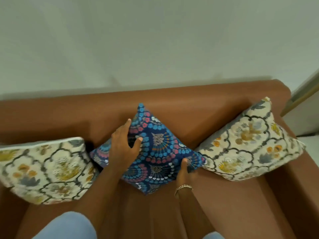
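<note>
A blue patterned cushion (158, 149) stands on one corner in the middle of a brown sofa (189, 107), leaning on the backrest like a diamond. My left hand (123, 144) lies on its upper left edge, fingers straight along the edge and thumb spread over the front. My right hand (185, 171), with a gold bracelet at the wrist, grips the cushion's right corner, thumb on the front and fingers hidden behind the fabric.
A cream floral cushion (46, 169) lies at the sofa's left end and another cream floral cushion (252, 142) leans at the right end, both touching the blue one. A pale wall rises behind the sofa. A doorway edge (303, 99) shows at far right.
</note>
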